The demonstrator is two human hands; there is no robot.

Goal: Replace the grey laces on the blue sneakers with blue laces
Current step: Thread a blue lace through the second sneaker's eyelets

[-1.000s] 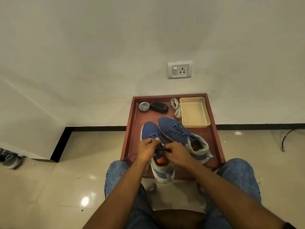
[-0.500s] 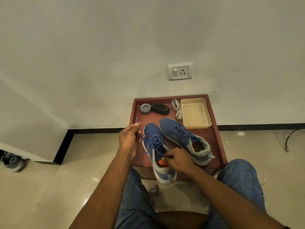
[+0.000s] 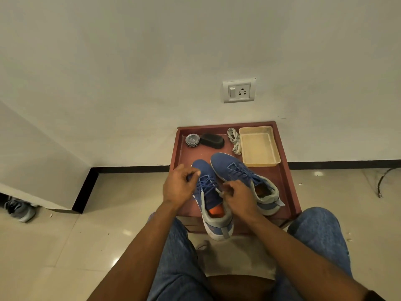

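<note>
Flanking the near sneaker (image 3: 213, 205), both hands (image 3: 176, 187) (image 3: 237, 194) pinch its blue lace (image 3: 206, 185).

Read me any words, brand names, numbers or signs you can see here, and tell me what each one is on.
No text can be read anywhere in this view.
Round tin on the red table: its lid carries a label, too small and blurred to read.
Left sneaker and right sneaker: no legible brand or number.
Wall socket: no markings can be made out.
</note>
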